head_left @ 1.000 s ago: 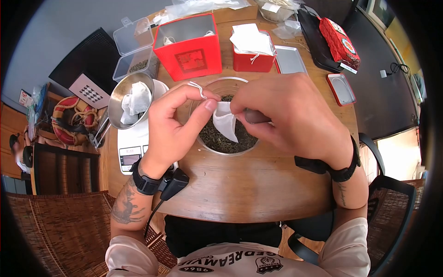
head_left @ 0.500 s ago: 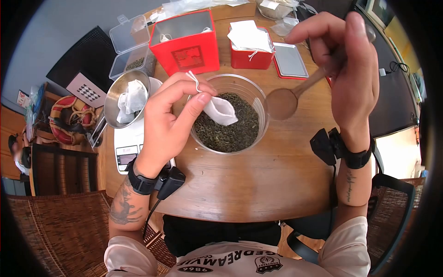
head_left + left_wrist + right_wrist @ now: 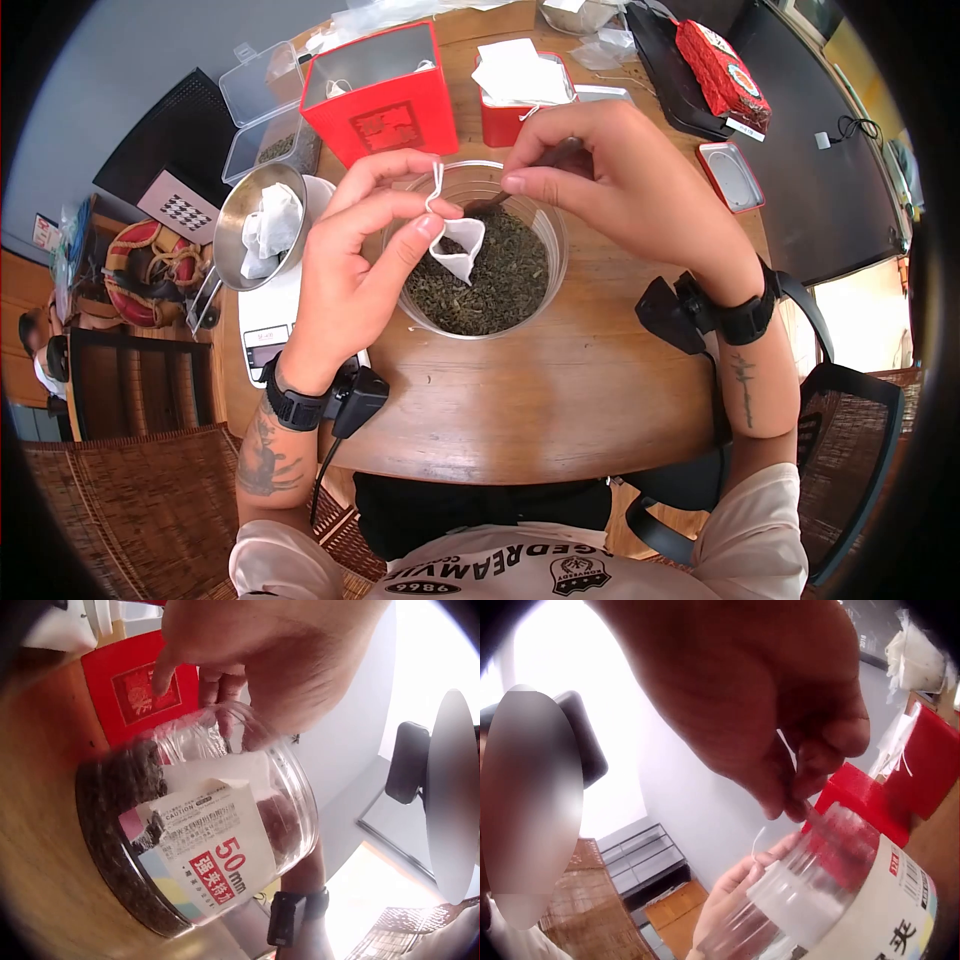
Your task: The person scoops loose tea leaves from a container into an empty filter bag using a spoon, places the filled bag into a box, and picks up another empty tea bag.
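Pouch, white, pinched in left hand's grip, over the jar of dried leaves; dark bits now show at its mouth, mouth facing up more than before. Right hand's grip closed on spoon; it was off right of jar, now back over the rim, spoon end down inside. Jar on tabletop, red box behind, metal pan to the left.

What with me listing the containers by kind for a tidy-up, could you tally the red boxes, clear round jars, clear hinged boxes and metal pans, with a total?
Red boxes: 2
Clear round jar: 1
Clear hinged box: 1
Metal pan: 1
Total: 5
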The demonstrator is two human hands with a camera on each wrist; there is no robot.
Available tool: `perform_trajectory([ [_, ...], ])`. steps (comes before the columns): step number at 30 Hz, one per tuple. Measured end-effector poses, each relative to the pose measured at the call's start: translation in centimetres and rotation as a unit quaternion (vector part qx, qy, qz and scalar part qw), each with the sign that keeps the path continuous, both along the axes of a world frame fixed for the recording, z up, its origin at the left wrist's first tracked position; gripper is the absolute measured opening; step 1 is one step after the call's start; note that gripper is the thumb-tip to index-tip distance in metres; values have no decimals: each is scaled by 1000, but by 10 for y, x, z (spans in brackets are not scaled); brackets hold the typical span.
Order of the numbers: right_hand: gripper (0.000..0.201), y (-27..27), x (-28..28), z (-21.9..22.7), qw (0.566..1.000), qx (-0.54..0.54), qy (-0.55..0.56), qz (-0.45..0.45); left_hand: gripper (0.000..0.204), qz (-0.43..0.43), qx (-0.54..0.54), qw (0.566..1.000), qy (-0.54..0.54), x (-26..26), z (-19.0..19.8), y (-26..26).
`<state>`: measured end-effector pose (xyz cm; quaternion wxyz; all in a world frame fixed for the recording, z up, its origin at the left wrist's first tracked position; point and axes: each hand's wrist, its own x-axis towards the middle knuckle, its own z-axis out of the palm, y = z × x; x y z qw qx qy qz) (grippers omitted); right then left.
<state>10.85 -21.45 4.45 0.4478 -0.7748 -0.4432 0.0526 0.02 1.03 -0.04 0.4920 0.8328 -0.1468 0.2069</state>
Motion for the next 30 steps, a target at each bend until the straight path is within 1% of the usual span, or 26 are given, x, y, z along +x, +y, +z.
perform_trajectory([
  [1, 19, 0, 3, -3, 1000, 0, 0, 0, 14, -11, -1, 1000, 15, 0, 0, -1],
  [3, 22, 1, 8, -7, 998, 2, 65, 9, 14, -17, -5, 1000, 17, 0, -1, -1],
  [4, 22, 1, 11, -6, 998, 2, 66, 9, 14, -24, -9, 999, 20, 1, -2, -1],
  [6, 24, 1, 16, -7, 993, -28, 116, -2, 15, -25, -11, 999, 19, 1, -3, 1],
  [7, 24, 1, 16, -6, 993, -28, 116, -2, 15, -26, -14, 999, 17, 2, -4, 1],
  [9, 27, 2, 16, -4, 982, -17, 188, -10, 15, -27, -20, 999, 18, 2, -5, 1],
  [10, 27, 2, 16, -5, 982, -16, 188, -10, 15, -27, -26, 999, 19, 2, -5, 1],
  [12, 28, 1, 19, -9, 959, 18, 282, -10, 15, -28, -30, 999, 20, 3, -5, 2],
  [16, 31, -3, 25, -12, 954, 7, 300, 2, 15, -35, -49, 998, 23, 3, -6, 2],
  [18, 31, -5, 28, -10, 946, -24, 322, 26, 15, -34, -54, 998, 28, 2, -6, 1],
  [22, 29, -9, 33, -16, 937, -22, 344, 56, 15, -36, -59, 997, 30, 2, -6, 1],
  [24, 32, -10, 35, -16, 915, 11, 398, 67, 15, -37, -57, 997, 27, 2, -6, 1],
  [25, 32, -11, 36, -17, 915, 10, 398, 67, 16, -39, -55, 997, 24, 2, -6, 1],
  [27, 32, -13, 39, -17, 892, 63, 441, 74, 16, -40, -58, 997, 23, 3, -7, 1],
  [28, 32, -15, 41, -16, 892, 61, 441, 75, 16, -43, -60, 997, 22, 3, -7, 1],
  [30, 30, -18, 46, -15, 869, 112, 471, 96, 16, -44, -66, 997, 24, 3, -7, 1],
])
